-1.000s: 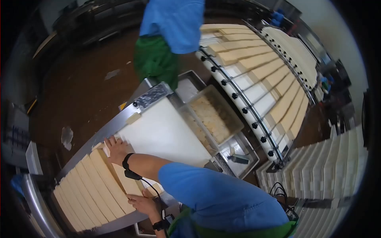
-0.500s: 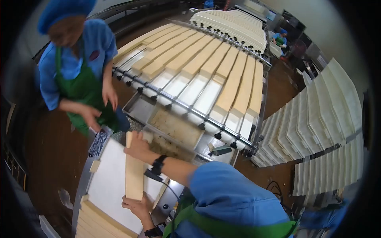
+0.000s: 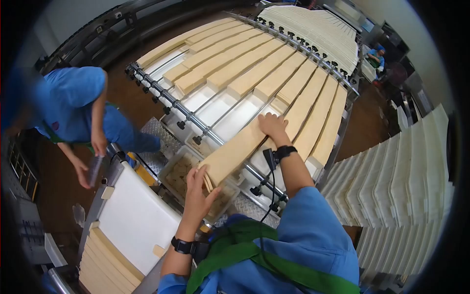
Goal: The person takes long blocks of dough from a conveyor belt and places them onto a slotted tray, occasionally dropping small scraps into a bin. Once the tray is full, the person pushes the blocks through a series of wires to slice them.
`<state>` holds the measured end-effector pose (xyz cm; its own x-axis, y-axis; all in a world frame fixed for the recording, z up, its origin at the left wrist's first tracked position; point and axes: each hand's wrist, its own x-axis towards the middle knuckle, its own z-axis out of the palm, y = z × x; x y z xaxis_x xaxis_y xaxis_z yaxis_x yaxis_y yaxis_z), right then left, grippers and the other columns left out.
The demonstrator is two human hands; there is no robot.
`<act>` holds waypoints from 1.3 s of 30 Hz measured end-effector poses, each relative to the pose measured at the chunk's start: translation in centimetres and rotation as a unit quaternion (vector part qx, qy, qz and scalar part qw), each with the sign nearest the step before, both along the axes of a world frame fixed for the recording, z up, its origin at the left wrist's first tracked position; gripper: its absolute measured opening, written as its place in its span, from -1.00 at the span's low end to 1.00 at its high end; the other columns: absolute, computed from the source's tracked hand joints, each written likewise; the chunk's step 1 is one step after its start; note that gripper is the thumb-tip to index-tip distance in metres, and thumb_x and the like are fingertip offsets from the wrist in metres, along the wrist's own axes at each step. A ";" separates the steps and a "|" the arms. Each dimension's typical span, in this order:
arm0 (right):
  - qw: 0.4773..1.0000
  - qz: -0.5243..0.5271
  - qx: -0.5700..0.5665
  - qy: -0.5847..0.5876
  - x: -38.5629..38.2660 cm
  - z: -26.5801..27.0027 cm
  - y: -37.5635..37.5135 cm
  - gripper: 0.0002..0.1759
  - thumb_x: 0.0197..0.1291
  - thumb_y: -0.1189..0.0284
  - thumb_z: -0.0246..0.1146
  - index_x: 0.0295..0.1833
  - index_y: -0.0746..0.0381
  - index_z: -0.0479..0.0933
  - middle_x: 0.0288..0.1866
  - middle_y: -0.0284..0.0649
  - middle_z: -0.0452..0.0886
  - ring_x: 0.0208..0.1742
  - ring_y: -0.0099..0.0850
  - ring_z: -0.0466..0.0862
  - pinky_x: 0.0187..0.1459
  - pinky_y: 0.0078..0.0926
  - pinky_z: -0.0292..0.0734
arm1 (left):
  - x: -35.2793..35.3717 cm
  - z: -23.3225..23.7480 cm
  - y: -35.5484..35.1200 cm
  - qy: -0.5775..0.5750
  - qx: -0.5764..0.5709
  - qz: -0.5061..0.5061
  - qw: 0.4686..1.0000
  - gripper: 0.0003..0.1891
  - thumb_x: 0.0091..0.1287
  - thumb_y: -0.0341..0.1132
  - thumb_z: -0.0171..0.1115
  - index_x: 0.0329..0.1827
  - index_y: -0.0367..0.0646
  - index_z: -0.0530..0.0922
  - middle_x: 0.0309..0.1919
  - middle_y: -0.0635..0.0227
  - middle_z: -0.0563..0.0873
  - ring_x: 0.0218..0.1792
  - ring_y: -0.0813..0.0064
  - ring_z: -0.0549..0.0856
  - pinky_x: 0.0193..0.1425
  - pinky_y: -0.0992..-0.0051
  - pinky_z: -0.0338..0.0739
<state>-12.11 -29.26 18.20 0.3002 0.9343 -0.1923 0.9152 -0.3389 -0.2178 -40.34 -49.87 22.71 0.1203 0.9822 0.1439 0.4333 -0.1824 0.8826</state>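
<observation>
A long cream-coloured slab (image 3: 234,151) lies slanted across the metal rail at the front of the lane table, thin layers showing at its near end. My left hand (image 3: 197,193) grips that near end, thumb and fingers on either side of the layers. My right hand (image 3: 273,126) holds the far end, fingers bent over it. Similar cream slabs (image 3: 308,105) lie in the lanes on both sides. White lane floor (image 3: 230,117) shows in front of several slabs. Each of my wrists wears a black band.
A white board (image 3: 139,215) stands at lower left, with stacked cream slabs (image 3: 107,259) below it. Under the rail is a bin of pale scraps (image 3: 178,169). A co-worker (image 3: 73,108) at left holds a small rectangular object (image 3: 94,169). Tall white stacked trays (image 3: 391,171) stand at right.
Both my hands have carried the slab from above the white board up and right to the lane table. The co-worker has turned, now lower in view, with the rectangular object in hand.
</observation>
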 end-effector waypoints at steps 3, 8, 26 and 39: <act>1.000 -0.006 -0.004 0.002 2.9 -1.5 3.6 -0.27 0.22 -0.03 -0.21 0.20 0.35 0.41 0.23 0.06 0.44 0.31 0.07 0.28 0.32 -0.02 -0.03 | 2.1 -0.4 2.0 -0.017 -0.030 -0.015 0.999 -0.33 0.16 -0.35 0.33 0.35 -0.15 0.24 0.26 -0.06 0.22 0.22 0.00 0.39 0.20 0.33 0.41; 1.000 -0.005 -0.006 0.008 4.5 -2.1 5.7 -0.28 0.24 0.02 -0.19 0.26 0.39 0.32 0.28 0.12 0.38 0.30 0.08 0.31 0.29 0.03 0.04 | 4.4 -1.9 3.7 0.039 -0.018 0.008 0.999 -0.34 0.18 -0.33 0.30 0.35 -0.16 0.23 0.27 -0.03 0.22 0.23 0.03 0.38 0.23 0.35 0.39; 0.993 0.008 0.106 -0.060 7.5 -1.8 4.6 -0.47 0.24 0.10 -0.05 0.13 0.28 0.42 0.17 0.00 0.45 0.29 -0.15 0.29 0.25 -0.01 0.05 | 8.4 -3.9 6.9 0.032 -0.040 -0.013 0.999 -0.38 0.23 -0.38 0.26 0.34 -0.25 0.22 0.20 0.02 0.22 0.21 0.15 0.37 0.27 0.39 0.33; 0.993 0.025 0.117 0.004 6.3 -1.4 3.2 -0.11 0.25 -0.13 -0.09 0.47 0.28 -0.05 0.53 0.00 -0.13 0.52 0.02 -0.16 0.40 0.17 -0.35 | 11.0 -6.1 8.8 0.088 -0.003 -0.025 0.996 -0.39 0.23 -0.40 0.23 0.35 -0.14 0.22 0.22 -0.12 0.18 0.21 -0.04 0.33 0.33 0.33 0.23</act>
<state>-5.81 -26.09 16.80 0.2510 0.9675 0.0302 0.9278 -0.2316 -0.2924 -29.36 -41.08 16.58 0.1922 0.9750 0.1111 0.5713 -0.2032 0.7952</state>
